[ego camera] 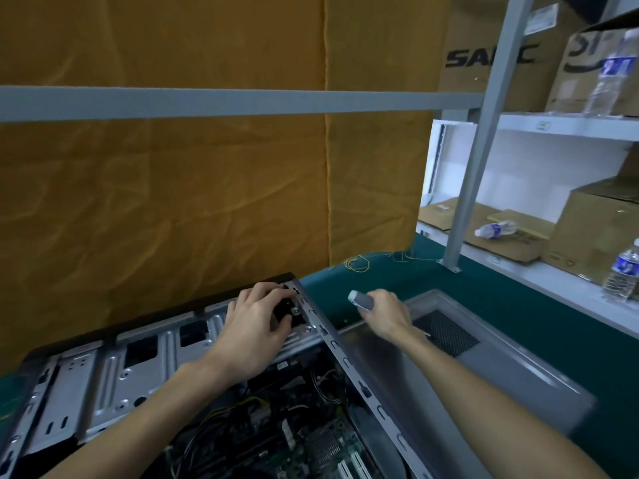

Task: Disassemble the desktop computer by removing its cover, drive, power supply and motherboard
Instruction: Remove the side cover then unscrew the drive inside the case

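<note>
Computer case: lies open on its side on the green worktop, at the lower left of the view, its far end against a yellow cloth backdrop.
Motherboard: still inside the case, near the bottom edge, with black and yellow cables lying over it.
Side cover: off the case, flat on the worktop just to the right of it, mesh vent facing up.
Left hand: at the far right corner of the case, fingers curled round a small black part there.
Right hand: above the cover, wrapped round the grey handle of a screwdriver; the tip is hidden.
Shelves: at the right, carrying cardboard boxes and water bottles.
</note>
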`<state>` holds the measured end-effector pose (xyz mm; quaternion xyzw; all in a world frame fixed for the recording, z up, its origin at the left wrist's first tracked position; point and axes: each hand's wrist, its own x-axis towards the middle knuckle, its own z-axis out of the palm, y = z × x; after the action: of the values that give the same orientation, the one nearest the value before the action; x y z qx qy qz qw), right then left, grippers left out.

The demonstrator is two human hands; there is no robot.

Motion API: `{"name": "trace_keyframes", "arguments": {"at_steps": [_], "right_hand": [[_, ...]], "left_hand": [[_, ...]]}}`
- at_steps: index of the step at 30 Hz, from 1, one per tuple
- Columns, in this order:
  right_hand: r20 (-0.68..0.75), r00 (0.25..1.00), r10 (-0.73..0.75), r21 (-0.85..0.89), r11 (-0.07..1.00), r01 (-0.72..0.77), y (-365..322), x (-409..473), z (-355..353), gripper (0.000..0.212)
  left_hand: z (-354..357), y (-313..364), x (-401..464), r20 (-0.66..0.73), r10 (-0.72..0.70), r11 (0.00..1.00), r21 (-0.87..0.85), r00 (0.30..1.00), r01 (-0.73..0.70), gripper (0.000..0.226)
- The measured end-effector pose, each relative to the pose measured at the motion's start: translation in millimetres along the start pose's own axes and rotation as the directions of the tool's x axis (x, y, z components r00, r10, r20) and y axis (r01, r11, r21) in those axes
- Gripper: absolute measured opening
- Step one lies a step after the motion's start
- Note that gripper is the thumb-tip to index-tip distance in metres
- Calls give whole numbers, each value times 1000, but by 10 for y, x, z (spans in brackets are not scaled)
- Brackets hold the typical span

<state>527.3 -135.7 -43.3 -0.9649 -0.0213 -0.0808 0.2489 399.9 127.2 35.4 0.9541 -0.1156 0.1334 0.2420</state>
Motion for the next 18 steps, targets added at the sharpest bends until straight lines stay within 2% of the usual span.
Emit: {"name": "trace_keyframes", "arguments": {"at_steps": [2, 6, 11, 15, 18], "right_hand": [[12, 1000, 1, -47, 999, -1, -23, 47, 95, 28], [84, 996, 6, -99, 995, 2, -2, 98, 217, 14], [78, 997, 20, -66, 998, -15, 23, 87, 212, 15], [-30, 999, -24, 173, 985, 29, -219, -19, -30, 30], [-123, 986, -112, 463, 873, 156, -731, -172, -491, 40]], "left_hand": [[3, -4, 5, 3, 0, 1000, -2, 1000, 0, 39], [2, -1, 2, 6, 5, 1000, 5, 1000, -5, 41], [6, 0, 6, -2, 8, 1000, 4, 1000, -8, 41], [-10, 3, 2, 7, 20, 1000, 18, 1000, -20, 41], [-61, -6, 7, 26, 21, 1000, 9, 999, -21, 39]]}}
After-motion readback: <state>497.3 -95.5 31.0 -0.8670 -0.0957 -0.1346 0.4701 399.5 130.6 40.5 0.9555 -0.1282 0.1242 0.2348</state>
